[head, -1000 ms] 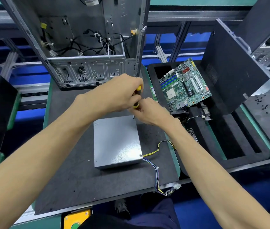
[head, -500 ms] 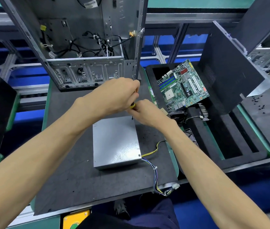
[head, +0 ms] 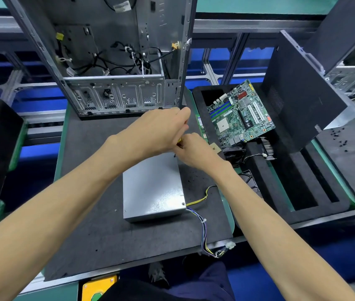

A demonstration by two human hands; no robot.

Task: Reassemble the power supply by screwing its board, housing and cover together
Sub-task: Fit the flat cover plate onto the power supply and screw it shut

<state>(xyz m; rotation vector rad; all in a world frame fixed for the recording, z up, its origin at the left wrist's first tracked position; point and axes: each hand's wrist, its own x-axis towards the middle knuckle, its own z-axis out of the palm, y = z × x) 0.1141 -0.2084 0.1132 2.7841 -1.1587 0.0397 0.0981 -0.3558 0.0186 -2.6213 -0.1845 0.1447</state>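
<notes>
The power supply (head: 152, 187), a closed grey metal box with its cover on top, lies on the dark mat (head: 98, 231). A bundle of coloured wires (head: 202, 231) runs out of its near right corner. My left hand (head: 157, 129) is closed around a yellow and black screwdriver (head: 179, 141), held upright over the box's far right corner. Only a sliver of the handle shows. My right hand (head: 196, 151) pinches at the lower shaft by that corner; the tip and the screw are hidden.
An open computer case (head: 115, 61) stands behind the box. To the right, a black foam tray (head: 302, 196) holds a green motherboard (head: 240, 114) and a fan, with a black side panel (head: 302, 90) leaning over it. Loose black screws (head: 338, 137) lie far right.
My left hand has turned slightly on the screwdriver, covering more of the yellow handle. Both hands stay over the box's far right corner.
</notes>
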